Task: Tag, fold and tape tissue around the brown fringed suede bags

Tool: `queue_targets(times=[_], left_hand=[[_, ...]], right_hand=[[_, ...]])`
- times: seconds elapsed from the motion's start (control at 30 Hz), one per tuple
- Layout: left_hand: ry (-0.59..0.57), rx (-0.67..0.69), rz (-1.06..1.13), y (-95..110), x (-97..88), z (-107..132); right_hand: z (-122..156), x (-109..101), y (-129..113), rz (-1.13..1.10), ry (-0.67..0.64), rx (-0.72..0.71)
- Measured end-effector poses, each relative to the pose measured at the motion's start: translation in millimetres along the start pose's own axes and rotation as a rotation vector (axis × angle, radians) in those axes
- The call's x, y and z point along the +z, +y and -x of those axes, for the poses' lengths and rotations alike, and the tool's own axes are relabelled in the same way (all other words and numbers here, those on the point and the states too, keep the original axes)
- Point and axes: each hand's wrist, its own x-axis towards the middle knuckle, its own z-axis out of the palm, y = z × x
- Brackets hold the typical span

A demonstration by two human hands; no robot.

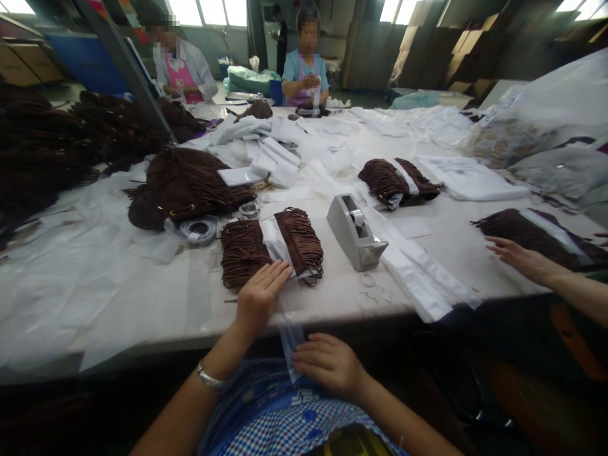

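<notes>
A folded brown fringed bag lies near the table's front edge, with a white paper band across its middle. My left hand rests on the band's near end and the bag's front edge, its fingers stretched out flat. From there a thin translucent strip hangs over the table edge. Lower down, in front of the blue checked apron, my right hand has its fingers closed on the strip's loose end. To the right of the bag stands a grey tape dispenser.
Another banded bag lies behind the dispenser, beside long white strips. At right, a co-worker's hand touches a third banded bag. An unwrapped brown bag and plastic sheets lie left. Two people work across the table.
</notes>
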Motion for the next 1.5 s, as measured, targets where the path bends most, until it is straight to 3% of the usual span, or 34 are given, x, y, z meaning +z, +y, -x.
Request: queue_targets(times=[0.1, 0.3, 0.5, 0.73, 1.13, 1.33, 1.5], left_hand=[[0.033, -0.021, -0.008, 1.0, 2.7, -3.0], [-0.084, 0.020, -0.110, 2.0, 7.2, 2.2], [-0.112, -0.018, -0.159, 1.9, 0.6, 5.9], [0.008, 0.017, -0.120, 2.0, 0.9, 14.4], [0.069, -0.047, -0.104, 2.1, 4.3, 14.1], [0.071, 0.009, -0.123, 0.3, 4.1, 17.9], [-0.010, 0.031, -0.171, 2.6, -7.9, 19.6]], right_hand=[[-3.5, -1.2, -1.6, -0.025, 0.040, 0.005], [-4.2, -4.6, -3.9, -0.031, 0.042, 0.000], [-3.1, -10.4, -7.8, -0.004, 0.039, -0.016], [1.2, -15.1, -15.2, 0.038, 0.046, -0.071], [20.1, -26.7, -30.8, 0.005, -0.004, -0.033], [10.4, -48.4, -33.5, -0.028, -0.003, -0.029], [-32.9, -84.6, -32.8, -0.033, -0.006, -0.055]])
